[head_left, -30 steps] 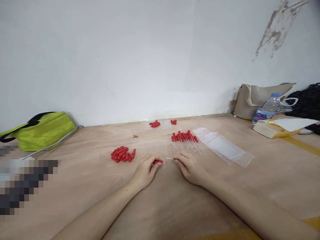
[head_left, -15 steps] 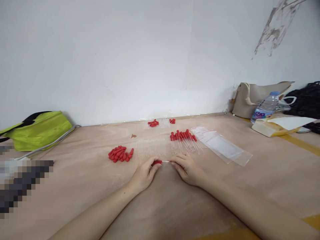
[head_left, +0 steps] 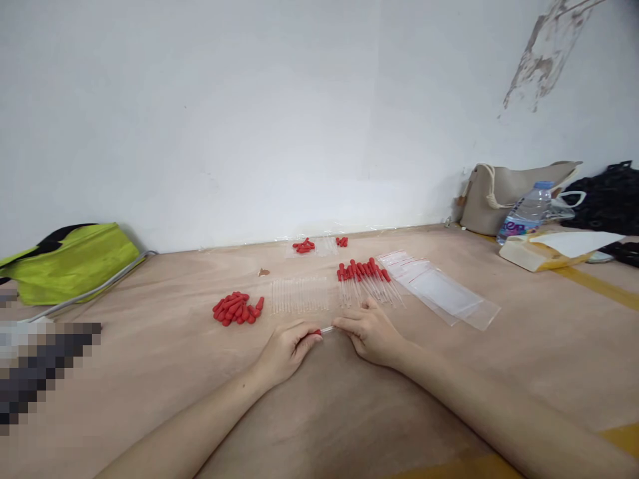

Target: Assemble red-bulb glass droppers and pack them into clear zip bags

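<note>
My left hand [head_left: 288, 347] pinches a red rubber bulb [head_left: 316, 332], mostly covered by the fingers. A thin clear dropper tube [head_left: 327, 329] runs from the bulb's mouth to my right hand [head_left: 368, 332], whose fingers are closed on its other end. Just beyond the hands lies a row of clear tubes [head_left: 299, 295]. A heap of loose red bulbs [head_left: 236, 309] sits to the left of that row. On its right, several droppers with red bulbs on their tubes [head_left: 367, 274] lie side by side, close past my right hand.
Clear zip bags [head_left: 449, 293] lie to the right of the droppers. More red bulbs [head_left: 303, 245] lie near the wall. A water bottle [head_left: 526, 213], a beige bag [head_left: 509, 189] and a yellow-white packet [head_left: 544, 253] stand at right. A lime-green bag [head_left: 80, 263] and grey cable [head_left: 107, 285] are at left.
The dropper between my hands has tilted, its right end now slightly higher. My left fingers cover more of the red bulb. The view has shifted slightly.
</note>
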Available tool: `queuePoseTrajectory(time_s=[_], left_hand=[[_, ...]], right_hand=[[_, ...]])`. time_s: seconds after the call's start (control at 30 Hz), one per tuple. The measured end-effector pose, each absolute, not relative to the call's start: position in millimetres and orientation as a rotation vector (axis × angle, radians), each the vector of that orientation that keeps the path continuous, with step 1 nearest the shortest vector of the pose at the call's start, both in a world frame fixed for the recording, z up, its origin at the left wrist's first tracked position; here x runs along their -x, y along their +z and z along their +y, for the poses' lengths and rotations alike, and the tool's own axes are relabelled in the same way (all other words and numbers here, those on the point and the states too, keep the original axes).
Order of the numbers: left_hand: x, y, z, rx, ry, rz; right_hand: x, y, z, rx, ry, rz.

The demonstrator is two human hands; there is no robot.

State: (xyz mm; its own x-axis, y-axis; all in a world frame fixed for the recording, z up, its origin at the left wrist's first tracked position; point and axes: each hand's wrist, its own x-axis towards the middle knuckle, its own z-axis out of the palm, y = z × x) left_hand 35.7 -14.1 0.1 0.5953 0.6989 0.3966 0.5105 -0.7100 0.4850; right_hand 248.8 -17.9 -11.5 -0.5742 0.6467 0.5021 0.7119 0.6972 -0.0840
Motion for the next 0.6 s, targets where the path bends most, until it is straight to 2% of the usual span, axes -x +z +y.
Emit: queuePoseTrajectory(time_s=[0.23, 0.6], left_hand=[[-35, -2, -15, -2.587, 0.776, 1.008], [-35, -3, -16, -2.656, 0.757, 0.9]], right_hand=[[-244, -14, -23, 0.96, -0.361, -2.362], [-238, -17, -24, 0.924, -0.308, -2.35]])
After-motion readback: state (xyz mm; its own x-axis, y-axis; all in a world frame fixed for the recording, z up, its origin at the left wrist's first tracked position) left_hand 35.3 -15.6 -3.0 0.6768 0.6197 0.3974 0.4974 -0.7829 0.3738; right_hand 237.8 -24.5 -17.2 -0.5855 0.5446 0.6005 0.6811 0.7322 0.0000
